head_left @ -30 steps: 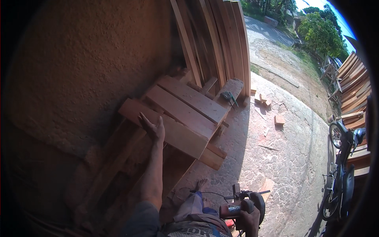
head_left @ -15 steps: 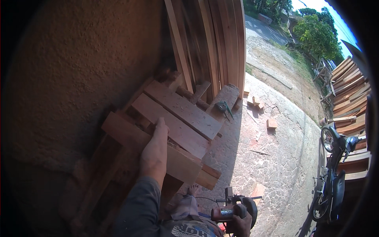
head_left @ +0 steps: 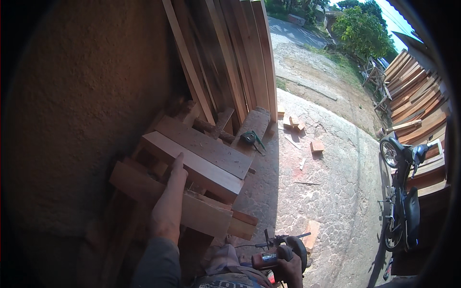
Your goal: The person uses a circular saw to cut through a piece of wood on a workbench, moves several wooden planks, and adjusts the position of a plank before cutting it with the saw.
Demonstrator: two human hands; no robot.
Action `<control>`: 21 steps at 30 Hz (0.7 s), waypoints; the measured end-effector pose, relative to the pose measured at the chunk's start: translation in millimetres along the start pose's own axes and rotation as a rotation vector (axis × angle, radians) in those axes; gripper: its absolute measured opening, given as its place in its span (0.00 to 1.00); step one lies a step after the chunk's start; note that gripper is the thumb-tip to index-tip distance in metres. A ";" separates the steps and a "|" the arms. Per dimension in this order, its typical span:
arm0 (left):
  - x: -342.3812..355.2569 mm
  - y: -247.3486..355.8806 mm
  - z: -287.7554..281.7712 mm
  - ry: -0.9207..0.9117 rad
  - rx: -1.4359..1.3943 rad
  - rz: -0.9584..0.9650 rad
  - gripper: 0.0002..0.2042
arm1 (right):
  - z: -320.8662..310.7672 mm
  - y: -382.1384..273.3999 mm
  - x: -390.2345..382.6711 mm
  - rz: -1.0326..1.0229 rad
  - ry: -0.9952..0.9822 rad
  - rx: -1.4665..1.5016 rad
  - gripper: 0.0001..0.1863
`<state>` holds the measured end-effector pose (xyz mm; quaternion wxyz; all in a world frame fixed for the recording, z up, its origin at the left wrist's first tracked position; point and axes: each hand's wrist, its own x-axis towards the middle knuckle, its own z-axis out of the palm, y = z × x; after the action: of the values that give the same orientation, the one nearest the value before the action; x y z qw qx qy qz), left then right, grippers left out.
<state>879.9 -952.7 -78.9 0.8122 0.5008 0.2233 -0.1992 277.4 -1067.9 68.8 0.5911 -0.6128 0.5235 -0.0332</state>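
My left hand (head_left: pixel 176 174) reaches forward to a thick wooden plank (head_left: pixel 201 165), one digit on its top edge and the other fingers hidden behind the hand. The plank's long side face shows above the gap in front of it. Just beyond lies a second flat board (head_left: pixel 204 144) sprinkled with wood chips. Nearer to me, a squared beam (head_left: pixel 204 213) runs below my left wrist. At the lower right my right hand (head_left: pixel 291 270) is wrapped round the handle of a circular saw (head_left: pixel 266 260) with a reddish motor body, a dark round guard and a cord.
A tape measure (head_left: pixel 248 138) and a green-handled tool (head_left: pixel 259 140) sit on a rough timber (head_left: pixel 259 120). Tall planks (head_left: pixel 240 62) lean at the back. Offcuts (head_left: pixel 317 146) lie on the concrete. A motorbike (head_left: pixel 403 192) and stacked planks (head_left: pixel 413 105) stand at right.
The plank under my left hand has come up and tilted, so its side face now shows. The hand has shifted to its edge. My right hand still holds the saw low; the whole view has shifted.
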 end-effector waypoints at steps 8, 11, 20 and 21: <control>-168.7 109.4 18.9 -0.231 -0.140 0.166 0.33 | -22.4 25.3 -9.5 -0.010 -0.108 -0.030 0.17; -255.7 140.9 1.1 -0.303 -0.217 0.356 0.31 | -35.2 68.1 -0.8 0.051 -0.123 -0.133 0.18; -463.3 97.7 -206.6 0.152 -0.174 0.578 0.38 | -52.0 70.0 -39.3 0.012 -0.275 -0.292 0.21; -471.9 80.7 -239.5 0.239 -0.132 0.587 0.39 | -52.1 62.6 -51.6 0.007 -0.302 -0.268 0.20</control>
<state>497.5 -655.5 149.4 0.8337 0.5098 0.1758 0.1187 182.1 -1053.2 66.8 0.5761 -0.6822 0.4307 0.1308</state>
